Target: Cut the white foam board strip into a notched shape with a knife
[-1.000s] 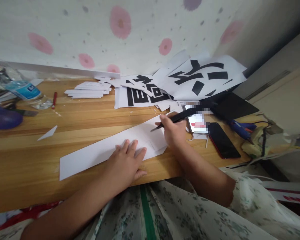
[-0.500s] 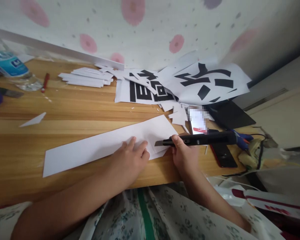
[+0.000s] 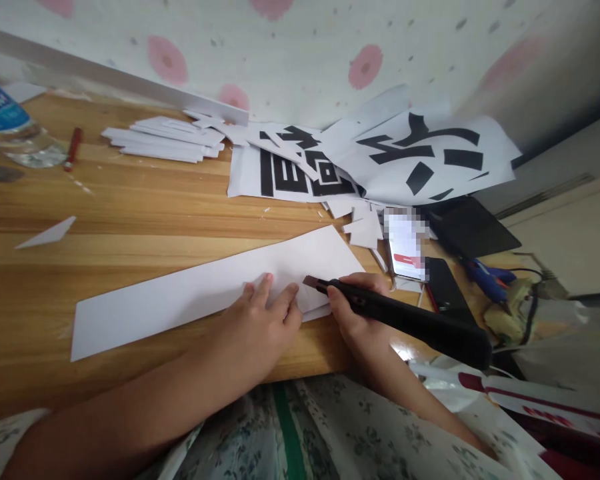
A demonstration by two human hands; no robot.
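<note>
Long white strip point(image 3: 195, 277), smooth — black cutter point(image 3: 415, 318), slanted blade point(image 3: 312, 282).

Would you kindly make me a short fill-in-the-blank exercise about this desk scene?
1. The knife in the right hand is mainly ____.
2. Its blade points toward the person's ____ side.
3. The left hand rests on a long ____ sheet.
4. The bottle has a mainly ____ label.

Missing words: black; left; white; blue.
</note>
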